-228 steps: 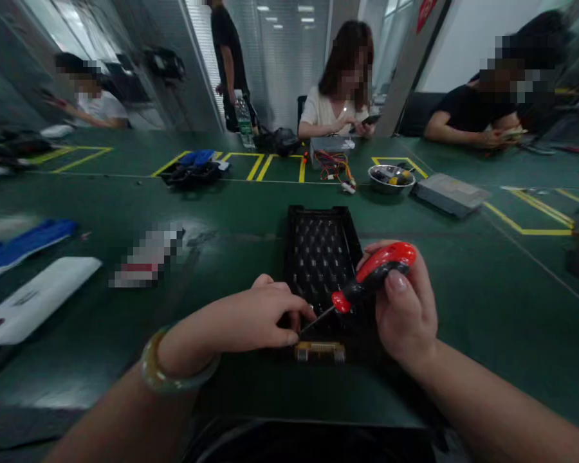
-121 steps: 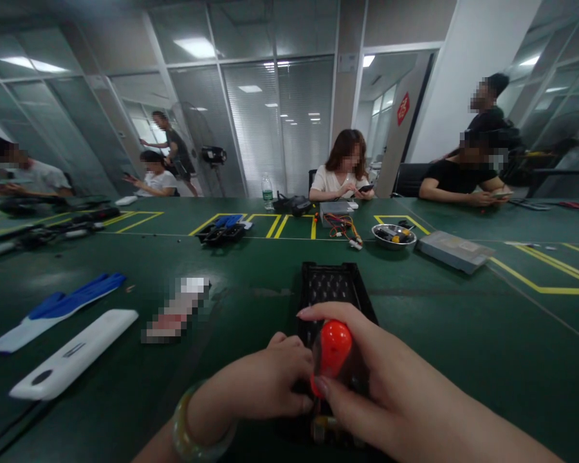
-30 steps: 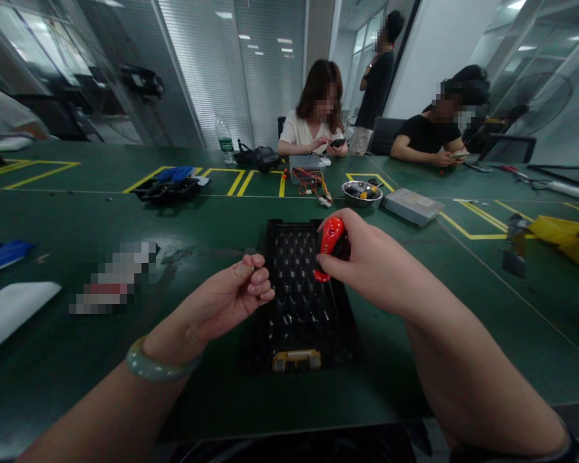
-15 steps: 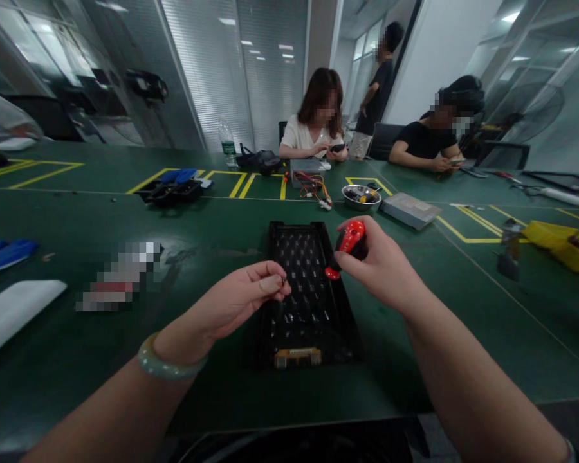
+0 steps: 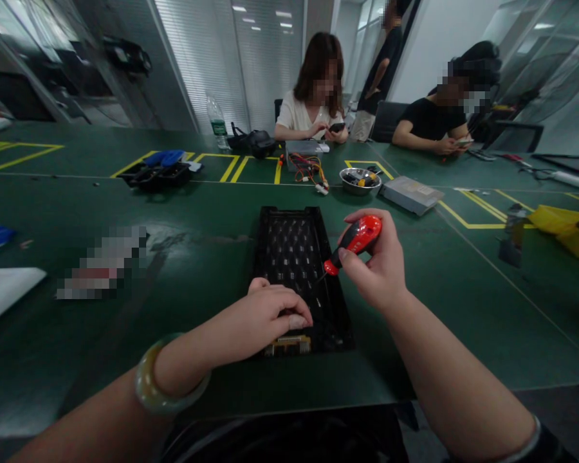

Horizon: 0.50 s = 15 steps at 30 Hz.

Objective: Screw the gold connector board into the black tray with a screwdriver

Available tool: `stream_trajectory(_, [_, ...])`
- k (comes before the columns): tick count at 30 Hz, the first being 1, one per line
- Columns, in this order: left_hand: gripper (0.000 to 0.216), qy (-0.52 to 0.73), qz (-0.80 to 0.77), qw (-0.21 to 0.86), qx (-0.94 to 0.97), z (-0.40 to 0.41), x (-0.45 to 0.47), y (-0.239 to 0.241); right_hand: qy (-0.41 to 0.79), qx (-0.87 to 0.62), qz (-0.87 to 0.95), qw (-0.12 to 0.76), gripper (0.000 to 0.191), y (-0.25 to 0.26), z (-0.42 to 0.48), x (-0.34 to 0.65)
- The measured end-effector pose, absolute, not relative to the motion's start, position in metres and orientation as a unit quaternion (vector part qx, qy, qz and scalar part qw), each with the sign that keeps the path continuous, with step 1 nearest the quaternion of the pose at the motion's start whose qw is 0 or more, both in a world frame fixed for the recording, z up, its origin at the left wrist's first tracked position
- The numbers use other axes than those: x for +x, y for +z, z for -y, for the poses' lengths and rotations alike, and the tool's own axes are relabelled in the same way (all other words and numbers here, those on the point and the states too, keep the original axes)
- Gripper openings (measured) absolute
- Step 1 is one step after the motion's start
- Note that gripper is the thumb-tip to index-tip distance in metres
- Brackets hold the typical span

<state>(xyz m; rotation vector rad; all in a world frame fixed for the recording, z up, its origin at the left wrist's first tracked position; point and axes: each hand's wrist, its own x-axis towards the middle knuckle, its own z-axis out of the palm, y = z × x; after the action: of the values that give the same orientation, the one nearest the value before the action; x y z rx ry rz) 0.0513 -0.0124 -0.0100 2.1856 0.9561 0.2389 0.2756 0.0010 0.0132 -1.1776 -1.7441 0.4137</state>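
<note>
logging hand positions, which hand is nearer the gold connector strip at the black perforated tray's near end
Left. The left hand rests on the black perforated tray beside the gold connector strip; the right hand holds a red-handled screwdriver farther right.

Large dark green worktop (image 5: 125,206) marked with yellow tape lines (image 5: 468,222), filling most of an office room. Behind its far edge stand glass partition walls (image 5: 101,83) and pale vertical blinds (image 5: 197,58). Rectangular ceiling lights (image 5: 284,13) glow beyond the glass. A plain white wall (image 5: 429,45) rises at the right rear. Black office chairs (image 5: 386,119) line the far side, and a round standing fan (image 5: 554,83) sits at far right.
</note>
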Motion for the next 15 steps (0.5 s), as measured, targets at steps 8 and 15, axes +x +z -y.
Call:
stream_trajectory(8, [0.018, 0.066, -0.384, 0.386, 0.836, 0.016, 0.058, -0.012, 0.16, -0.471, 0.712, 0.496, 0.043, 0.013, 0.002, 0.273])
stream_trajectory(15, [0.018, 0.04, -0.375, 0.382, 0.844, 0.019, 0.061, -0.01, 0.145, -0.404, 0.707, 0.561, 0.046, -0.001, -0.011, 0.276])
